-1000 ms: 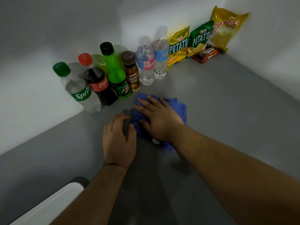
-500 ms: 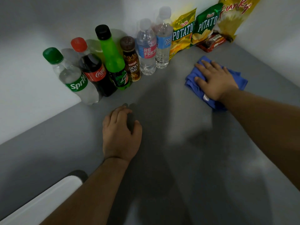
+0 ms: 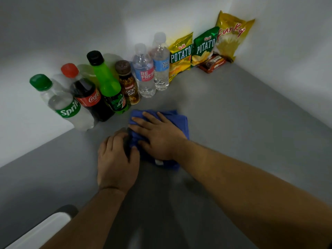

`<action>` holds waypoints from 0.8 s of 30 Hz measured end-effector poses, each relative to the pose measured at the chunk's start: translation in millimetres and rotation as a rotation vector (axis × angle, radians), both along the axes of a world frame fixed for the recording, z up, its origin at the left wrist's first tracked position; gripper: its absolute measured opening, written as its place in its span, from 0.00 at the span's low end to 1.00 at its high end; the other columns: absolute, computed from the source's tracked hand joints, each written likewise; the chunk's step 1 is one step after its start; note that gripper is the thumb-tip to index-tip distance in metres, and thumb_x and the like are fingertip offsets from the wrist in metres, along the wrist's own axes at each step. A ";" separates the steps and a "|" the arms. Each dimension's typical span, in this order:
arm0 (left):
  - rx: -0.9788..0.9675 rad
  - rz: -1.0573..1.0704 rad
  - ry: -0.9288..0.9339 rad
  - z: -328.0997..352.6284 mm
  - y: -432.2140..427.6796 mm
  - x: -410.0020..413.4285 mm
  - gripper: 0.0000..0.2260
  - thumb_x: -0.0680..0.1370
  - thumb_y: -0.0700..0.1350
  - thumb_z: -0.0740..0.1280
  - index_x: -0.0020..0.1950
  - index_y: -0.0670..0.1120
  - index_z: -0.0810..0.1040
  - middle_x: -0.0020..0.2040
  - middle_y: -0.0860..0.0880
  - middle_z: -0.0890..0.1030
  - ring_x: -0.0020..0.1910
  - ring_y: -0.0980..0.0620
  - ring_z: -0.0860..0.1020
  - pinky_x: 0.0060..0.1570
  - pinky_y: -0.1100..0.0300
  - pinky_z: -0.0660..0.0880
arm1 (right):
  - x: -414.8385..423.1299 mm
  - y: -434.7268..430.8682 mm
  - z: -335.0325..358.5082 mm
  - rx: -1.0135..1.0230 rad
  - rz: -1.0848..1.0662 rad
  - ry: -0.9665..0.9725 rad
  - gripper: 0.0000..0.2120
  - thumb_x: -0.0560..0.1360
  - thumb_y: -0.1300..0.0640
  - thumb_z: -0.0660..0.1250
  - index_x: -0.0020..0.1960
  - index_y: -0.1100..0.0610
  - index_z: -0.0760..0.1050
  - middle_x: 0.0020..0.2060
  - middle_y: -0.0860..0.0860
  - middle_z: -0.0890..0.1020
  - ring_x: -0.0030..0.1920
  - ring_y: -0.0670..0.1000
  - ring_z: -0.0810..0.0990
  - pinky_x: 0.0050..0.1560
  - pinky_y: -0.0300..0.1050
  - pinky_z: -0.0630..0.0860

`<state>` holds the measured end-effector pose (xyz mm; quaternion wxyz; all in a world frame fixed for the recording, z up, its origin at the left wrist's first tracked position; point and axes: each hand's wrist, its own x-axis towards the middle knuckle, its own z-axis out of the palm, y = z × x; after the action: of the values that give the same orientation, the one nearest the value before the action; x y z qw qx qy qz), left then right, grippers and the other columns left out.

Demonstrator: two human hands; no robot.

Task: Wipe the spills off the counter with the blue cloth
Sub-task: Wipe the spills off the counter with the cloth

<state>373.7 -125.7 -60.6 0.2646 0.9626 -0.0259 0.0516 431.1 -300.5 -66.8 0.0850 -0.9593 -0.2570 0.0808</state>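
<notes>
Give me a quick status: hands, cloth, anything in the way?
Right hand flat on cloth. Left hand flat on counter, touching cloth's edge. Bottles just beyond the cloth.

Blue cloth [image 3: 177, 121] sits bunched and rumpled on the grey counter [image 3: 242, 126], just in front of the bottle row, left of centre. It lies flat, folds showing along its far edge, a small white tag at its near edge. The counter is matte grey, running to a far-right corner; no spills can be made out.
</notes>
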 end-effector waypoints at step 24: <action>0.171 -0.033 -0.042 -2.9 -1.9 1.2 0.23 0.77 0.54 0.69 0.67 0.43 0.75 0.68 0.40 0.76 0.67 0.37 0.72 0.70 0.46 0.68 | -56.7 -66.6 6.9 -0.063 -0.425 -0.002 0.33 0.83 0.37 0.51 0.85 0.48 0.54 0.85 0.50 0.55 0.84 0.60 0.50 0.81 0.65 0.48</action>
<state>374.9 -127.6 -63.4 0.1815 0.9799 -0.0515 0.0651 374.4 -367.1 -59.9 0.0700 -0.9941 -0.0462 0.0683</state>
